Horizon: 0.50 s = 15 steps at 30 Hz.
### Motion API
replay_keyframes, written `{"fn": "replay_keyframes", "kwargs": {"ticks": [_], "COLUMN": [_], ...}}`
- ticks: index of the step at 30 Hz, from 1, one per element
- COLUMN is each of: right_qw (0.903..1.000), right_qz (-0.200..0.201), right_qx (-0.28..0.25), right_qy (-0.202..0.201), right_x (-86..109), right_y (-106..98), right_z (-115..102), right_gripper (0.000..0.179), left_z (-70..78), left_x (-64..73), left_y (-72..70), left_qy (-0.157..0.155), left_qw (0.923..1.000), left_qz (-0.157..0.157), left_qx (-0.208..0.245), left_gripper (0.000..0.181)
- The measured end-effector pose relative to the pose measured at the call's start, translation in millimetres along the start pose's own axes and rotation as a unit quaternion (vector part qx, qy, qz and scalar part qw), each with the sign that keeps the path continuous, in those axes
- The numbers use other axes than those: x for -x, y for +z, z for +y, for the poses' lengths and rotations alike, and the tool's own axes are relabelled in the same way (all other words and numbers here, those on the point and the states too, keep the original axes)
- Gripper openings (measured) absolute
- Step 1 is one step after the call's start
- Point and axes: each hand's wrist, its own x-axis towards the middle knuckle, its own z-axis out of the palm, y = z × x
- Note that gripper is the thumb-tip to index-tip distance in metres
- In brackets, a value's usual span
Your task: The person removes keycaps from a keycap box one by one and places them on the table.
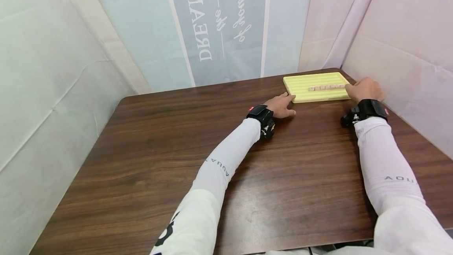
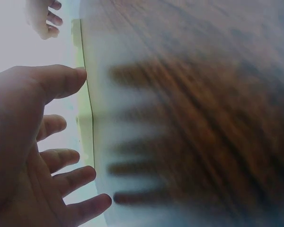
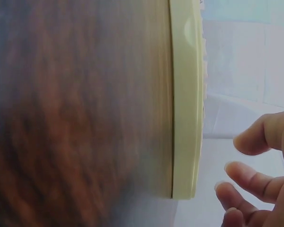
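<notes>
A: State the position of the tray.
B: The yellow tray [image 1: 315,78] lies flat at the far right of the table [image 1: 159,148], near its back edge. It carries a row of small pale cubes [image 1: 327,87]; any marks on them are too small to read.

A: Condition of the hands?
B: The left hand [image 1: 280,106] is at the tray's near left corner, fingers spread and gripping nothing; whether a fingertip touches the rim, I cannot tell. The right hand [image 1: 366,89] is over the tray's right end, beside the row. The right wrist view shows its thumb and fingers loosely bent, well apart, with nothing between them.

A: Reason for the arrangement?
B: In my judgement, the ridged floor serves to keep the cubes in line, and a hand at each end suits steadying the tray or squaring the row.

A: Orientation?
B: The tray's long axis runs left to right across the person's front, its right end slightly farther off. The ridges follow that axis, and so does the row. Its left end stops short of the tray's left wall; its right end points towards the right hand, whose fingers obscure the finish.
</notes>
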Motion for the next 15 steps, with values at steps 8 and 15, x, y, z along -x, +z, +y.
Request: {"fn": "replay_keyframes", "kwargs": {"ticks": [8,15], "right_qw": [1.0000,0.9998], "right_qz": [-0.007,-0.019], "right_qx": [-0.001,0.007], "right_qy": [0.004,-0.002], "right_x": [2.1,3.9], "right_y": [-0.7,-0.3], "right_z": [-1.8,1.6], "right_gripper": [0.050,0.061], "left_z": [3.4,10.2], "left_x": [-0.1,2.3], "left_y": [-0.6,-0.6], "left_qy": [-0.003,-0.009], "left_qw": [1.0000,0.9997], "left_qz": [0.001,-0.006], "left_qx": [-0.009,-0.023], "left_gripper": [0.068,0.068]}}
